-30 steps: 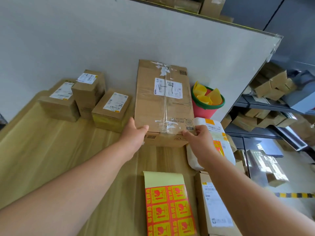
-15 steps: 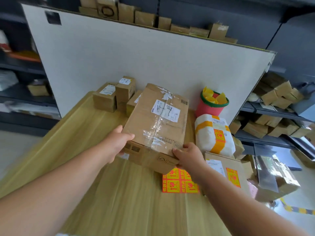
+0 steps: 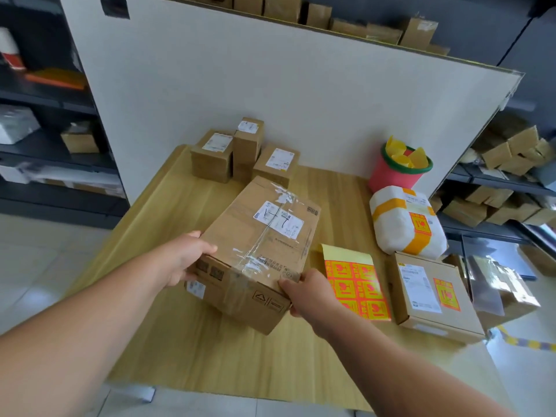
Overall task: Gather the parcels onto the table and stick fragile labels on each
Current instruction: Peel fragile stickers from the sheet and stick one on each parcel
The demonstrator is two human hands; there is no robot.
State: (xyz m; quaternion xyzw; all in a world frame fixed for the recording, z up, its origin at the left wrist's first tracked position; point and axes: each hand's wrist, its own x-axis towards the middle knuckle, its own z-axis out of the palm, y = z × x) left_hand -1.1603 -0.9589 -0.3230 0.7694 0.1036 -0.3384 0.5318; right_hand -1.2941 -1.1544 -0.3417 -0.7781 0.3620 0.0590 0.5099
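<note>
Wooden counter (image 3: 210, 356) lay beneath the taped cardboard parcel (image 3: 258, 254), askew at its middle; left hand (image 3: 183, 260) and right hand (image 3: 307, 296) gripped its near corners, fingers curled over the edges. It looked stiff, likely weighty, slick where taped; bare corners suited gripping

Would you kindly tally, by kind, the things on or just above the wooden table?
Cardboard boxes: 5 (large box held in both hands, three small boxes at the back, flat box at the right)
White wrapped parcel: 1
Fragile label sheet: 1
Pink bucket: 1
Total: 8
</note>
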